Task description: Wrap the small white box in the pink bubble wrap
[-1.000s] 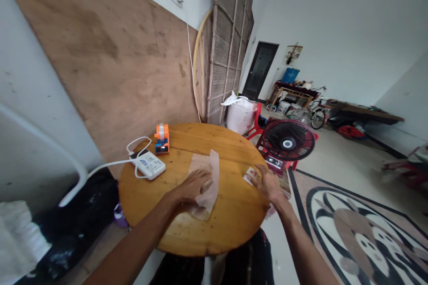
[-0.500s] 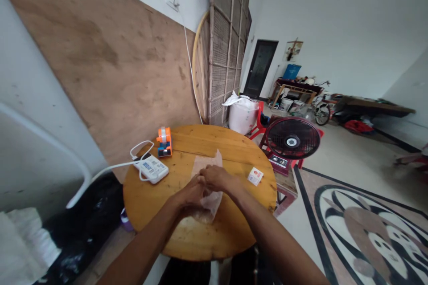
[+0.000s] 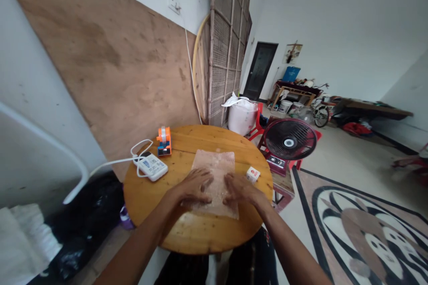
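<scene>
1. We see the left hand [image 3: 195, 185] lying flat, palm down, with its fingers straight and spread. It rests on the near left part of the translucent sheet [image 3: 216, 167], pressing on it without grasping anything.
2. The right hand [image 3: 241, 189] is just as open and flat on the sheet's near right part, fingers pointing away from us. The two hands lie side by side with a strip of sheet showing between them.
3. The sheet is spread out flat near the middle of the round wooden table [image 3: 200, 236]. Its near right corner lies beside the right wrist, short of the table's rim.
4. On the right, a small white box [image 3: 253, 174] sits just beside the sheet's edge and near the right fingertips. We cannot tell whether it touches the sheet.
5. On the left, a white power strip [image 3: 151, 166] with its cable and an orange tape dispenser [image 3: 163, 140] sit well apart from the left hand, with bare wood between.
6. We see bare tabletop both in front of the sheet's near edge and beyond its far edge. A fan [image 3: 289, 141] stands off the table to the right.
</scene>
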